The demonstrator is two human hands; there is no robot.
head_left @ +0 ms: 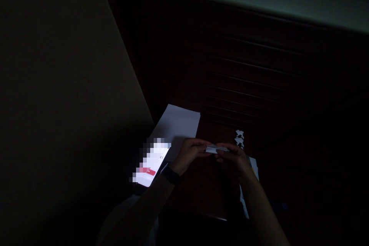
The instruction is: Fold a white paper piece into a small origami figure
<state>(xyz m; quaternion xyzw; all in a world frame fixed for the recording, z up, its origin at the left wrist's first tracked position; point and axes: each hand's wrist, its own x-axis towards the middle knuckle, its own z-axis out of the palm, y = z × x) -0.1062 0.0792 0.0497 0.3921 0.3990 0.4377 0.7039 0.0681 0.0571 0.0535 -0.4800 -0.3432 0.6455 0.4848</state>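
Between both hands, above the dark tabletop, is a small folded piece of white paper [213, 149]. My left hand [191, 150], with a dark watch [171, 175] at its wrist, pinches the paper's left end. At the right end, the fingers of my right hand [235, 157] are closed on the same piece. A stack of white paper sheets [180, 123] lies behind and to the left of my left hand. Beyond my right hand stand several small folded white paper pieces [239, 138] in a row. Dim light blurs the fine folds.
A lit phone or tablet screen [152, 165], partly pixelated, is left of my left wrist. More white paper [243, 201] lies beside my right forearm. A slatted dark wood panel [245, 69] rises behind the table [198, 196], with a pale wall [57, 65] at the left.
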